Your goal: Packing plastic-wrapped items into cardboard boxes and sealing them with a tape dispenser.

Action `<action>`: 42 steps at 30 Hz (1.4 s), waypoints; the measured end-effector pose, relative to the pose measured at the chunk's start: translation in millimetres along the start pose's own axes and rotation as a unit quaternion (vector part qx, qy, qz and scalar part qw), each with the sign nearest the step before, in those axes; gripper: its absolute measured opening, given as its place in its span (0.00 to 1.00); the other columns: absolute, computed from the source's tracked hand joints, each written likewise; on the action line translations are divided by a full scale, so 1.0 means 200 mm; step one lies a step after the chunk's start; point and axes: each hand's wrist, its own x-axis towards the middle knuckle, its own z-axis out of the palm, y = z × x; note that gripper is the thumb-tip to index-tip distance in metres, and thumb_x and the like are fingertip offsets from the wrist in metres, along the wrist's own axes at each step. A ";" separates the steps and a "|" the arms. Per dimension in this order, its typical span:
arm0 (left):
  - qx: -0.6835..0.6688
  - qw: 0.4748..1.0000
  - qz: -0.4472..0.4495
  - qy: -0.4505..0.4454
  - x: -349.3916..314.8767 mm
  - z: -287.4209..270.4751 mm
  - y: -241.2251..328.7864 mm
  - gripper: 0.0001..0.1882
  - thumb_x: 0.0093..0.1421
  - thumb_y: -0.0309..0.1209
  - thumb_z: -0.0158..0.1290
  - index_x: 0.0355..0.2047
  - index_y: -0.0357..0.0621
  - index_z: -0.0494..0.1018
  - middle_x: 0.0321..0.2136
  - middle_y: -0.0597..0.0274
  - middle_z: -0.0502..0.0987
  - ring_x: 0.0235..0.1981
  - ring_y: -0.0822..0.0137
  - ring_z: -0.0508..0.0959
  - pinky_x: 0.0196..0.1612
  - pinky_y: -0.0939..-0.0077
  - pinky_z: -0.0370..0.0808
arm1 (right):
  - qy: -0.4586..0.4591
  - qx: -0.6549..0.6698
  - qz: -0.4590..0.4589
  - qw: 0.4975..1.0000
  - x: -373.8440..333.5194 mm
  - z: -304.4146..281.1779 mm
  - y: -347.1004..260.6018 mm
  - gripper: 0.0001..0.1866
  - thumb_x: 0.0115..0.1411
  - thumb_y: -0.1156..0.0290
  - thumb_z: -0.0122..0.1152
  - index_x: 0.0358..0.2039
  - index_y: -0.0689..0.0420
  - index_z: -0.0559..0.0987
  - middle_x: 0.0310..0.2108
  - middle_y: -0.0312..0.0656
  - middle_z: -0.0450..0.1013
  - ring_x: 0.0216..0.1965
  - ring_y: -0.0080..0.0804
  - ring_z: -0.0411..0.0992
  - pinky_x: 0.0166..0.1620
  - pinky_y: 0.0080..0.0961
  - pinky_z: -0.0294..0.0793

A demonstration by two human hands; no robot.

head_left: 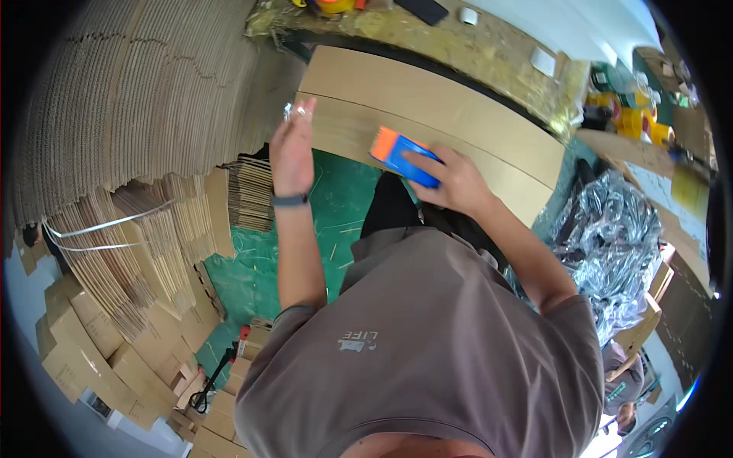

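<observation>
A long brown cardboard box (458,130) lies in front of me, with a seam running along its top. My right hand (460,183) is closed around a blue tape dispenser (412,162) with an orange toothed end, held over the box's near side. At the box's left end, my left hand (294,156) is raised with its fingers stretched out and together. Something small and shiny shows by its fingertips, perhaps clear tape. Whether the left hand touches the box, I cannot tell.
Tall stacks of flattened cardboard (153,84) stand on the left, with strapped bundles (114,237) below. Behind the box runs a tape-covered bench (466,53). Crumpled clear plastic (607,237) is heaped on the right. Another person (622,378) is at lower right.
</observation>
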 end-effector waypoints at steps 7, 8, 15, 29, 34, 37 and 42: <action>0.030 0.996 -0.072 0.052 1.13 -1.19 -0.74 0.31 0.79 0.37 0.57 0.75 0.31 0.66 0.75 0.51 0.71 0.76 0.61 0.70 0.73 0.68 0.67 | -0.251 -0.107 0.115 0.955 0.99 0.89 0.28 0.22 0.60 0.55 0.70 0.53 0.46 0.88 0.43 0.52 0.80 0.40 0.56 0.84 0.46 0.49 0.86; 0.071 0.984 -0.160 0.023 1.19 -1.43 -0.82 0.30 0.78 0.40 0.58 0.72 0.35 0.70 0.72 0.52 0.75 0.71 0.60 0.75 0.69 0.67 0.71 | -0.254 -0.095 0.096 0.958 1.07 0.96 0.22 0.22 0.60 0.55 0.70 0.53 0.46 0.88 0.43 0.52 0.80 0.40 0.56 0.84 0.46 0.49 0.86; 0.565 0.821 -0.061 0.052 1.37 -0.80 -0.92 0.37 0.77 0.60 0.49 0.65 0.37 0.77 0.53 0.37 0.85 0.54 0.35 0.85 0.57 0.45 0.80 | -0.209 -0.133 0.191 0.950 0.96 0.98 0.41 0.22 0.60 0.53 0.71 0.53 0.44 0.89 0.44 0.50 0.81 0.42 0.54 0.85 0.46 0.48 0.87; 0.761 0.639 0.111 0.026 0.08 0.99 -1.75 0.50 0.73 0.55 0.52 0.81 0.31 0.52 0.83 0.35 0.49 0.85 0.40 0.45 0.83 0.34 0.42 | -0.222 -0.181 0.179 0.941 -1.09 -0.81 1.06 0.21 0.58 0.59 0.74 0.53 0.44 0.87 0.38 0.44 0.77 0.42 0.46 0.83 0.43 0.43 0.87; 0.742 0.658 0.131 0.004 -0.30 1.46 -2.08 0.49 0.74 0.55 0.51 0.81 0.32 0.52 0.83 0.35 0.49 0.84 0.39 0.46 0.83 0.35 0.43 | -0.218 -0.160 0.154 0.950 -1.27 -0.91 1.19 0.24 0.59 0.57 0.75 0.57 0.44 0.86 0.39 0.44 0.77 0.39 0.48 0.83 0.44 0.44 0.86; 0.740 0.652 0.163 0.014 -0.27 1.43 -2.10 0.51 0.72 0.56 0.54 0.80 0.29 0.53 0.82 0.35 0.51 0.84 0.39 0.46 0.83 0.34 0.41 | -0.225 -0.130 0.192 0.946 -1.55 -1.20 1.31 0.21 0.60 0.56 0.74 0.53 0.45 0.86 0.40 0.46 0.78 0.41 0.48 0.84 0.43 0.44 0.88; 0.749 0.645 0.152 -0.006 -0.27 1.41 -2.13 0.56 0.72 0.63 0.53 0.81 0.28 0.50 0.83 0.33 0.46 0.85 0.37 0.42 0.83 0.35 0.38 | -0.280 -0.148 0.229 0.920 -1.73 -1.19 1.50 0.23 0.59 0.57 0.76 0.54 0.48 0.85 0.45 0.49 0.79 0.42 0.51 0.85 0.45 0.46 0.88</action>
